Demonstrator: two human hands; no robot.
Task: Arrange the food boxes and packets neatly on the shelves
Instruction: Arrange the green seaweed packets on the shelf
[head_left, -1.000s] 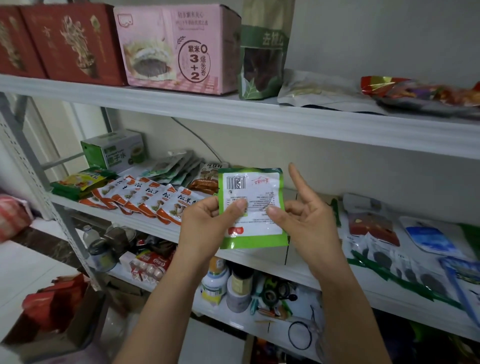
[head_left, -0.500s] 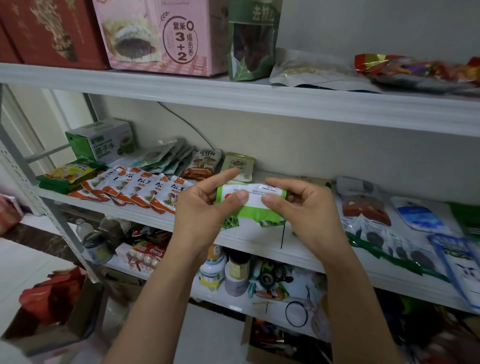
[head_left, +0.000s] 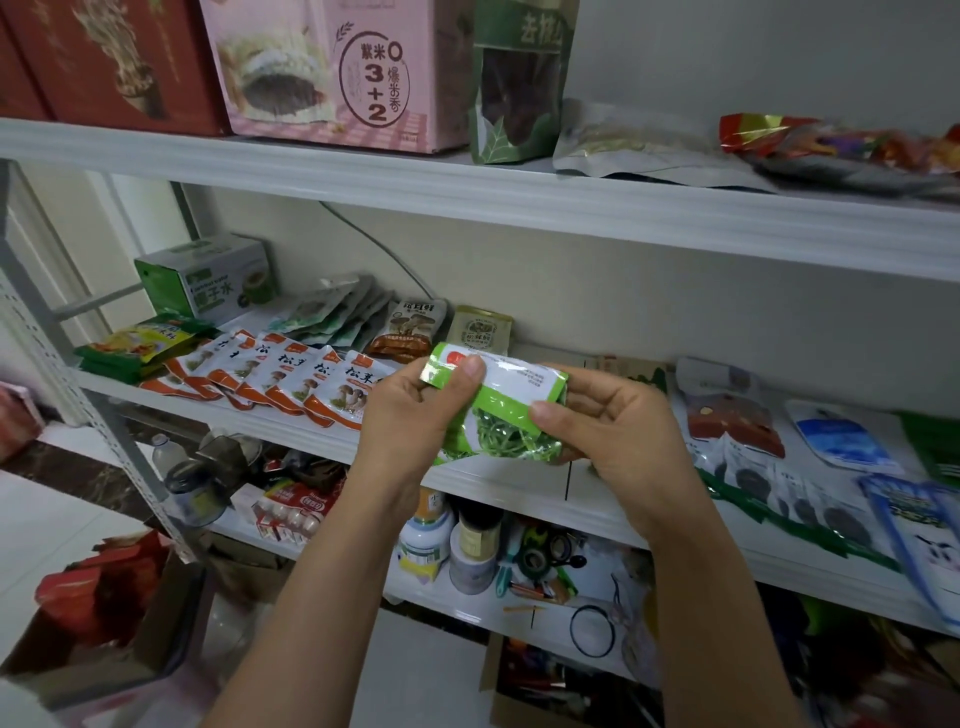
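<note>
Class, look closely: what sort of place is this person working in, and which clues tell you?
Probably a home storeroom or pantry: white shelves hold food boxes and snack packets, with jars stored below.

I count three white shelves. On the top shelf a red box, a pink box and a green pouch stand upright side by side. A silver pouch and red foil packets lie flat to their right.

On the middle shelf I see a green-and-white box back left and stacked yellow-green packets. Orange-and-white packets overlap in a row along the front, with pale green packets fanned behind. A blue-and-white packet lies far right.

The lower shelf holds jars, tape rolls and a black ring.
</note>
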